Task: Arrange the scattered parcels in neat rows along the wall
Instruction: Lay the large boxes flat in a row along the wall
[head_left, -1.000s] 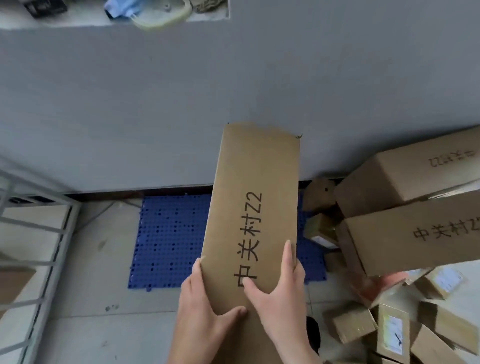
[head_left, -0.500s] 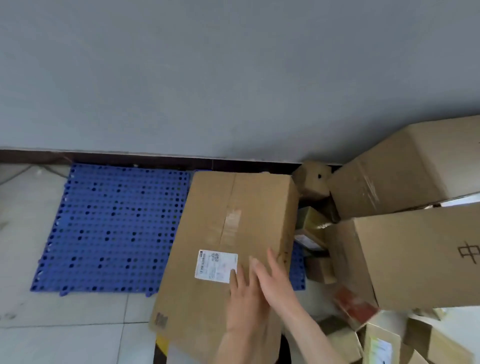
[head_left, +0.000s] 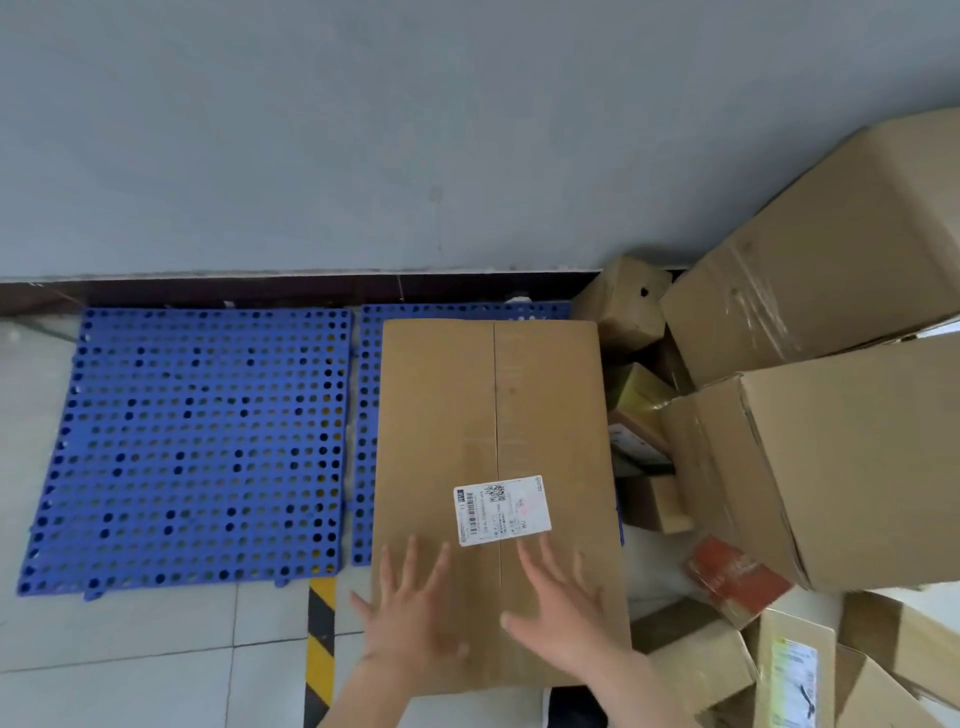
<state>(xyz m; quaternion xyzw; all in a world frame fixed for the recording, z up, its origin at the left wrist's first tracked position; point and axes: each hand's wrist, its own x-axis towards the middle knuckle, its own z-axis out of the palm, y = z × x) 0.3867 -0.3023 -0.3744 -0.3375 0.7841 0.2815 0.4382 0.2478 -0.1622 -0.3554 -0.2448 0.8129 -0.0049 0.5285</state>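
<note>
We face a grey wall (head_left: 363, 130) with a dark skirting board (head_left: 260, 291); pale floor tiles (head_left: 130, 665) carry blue perforated mats (head_left: 197, 441) and a yellow-black stripe (head_left: 321, 649).

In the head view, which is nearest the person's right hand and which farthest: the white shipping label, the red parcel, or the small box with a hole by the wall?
1. The white shipping label, on the large box, just past the right hand.
2. The red parcel, lying off to the right.
3. The small box with a hole, far end, by the wall.
</note>
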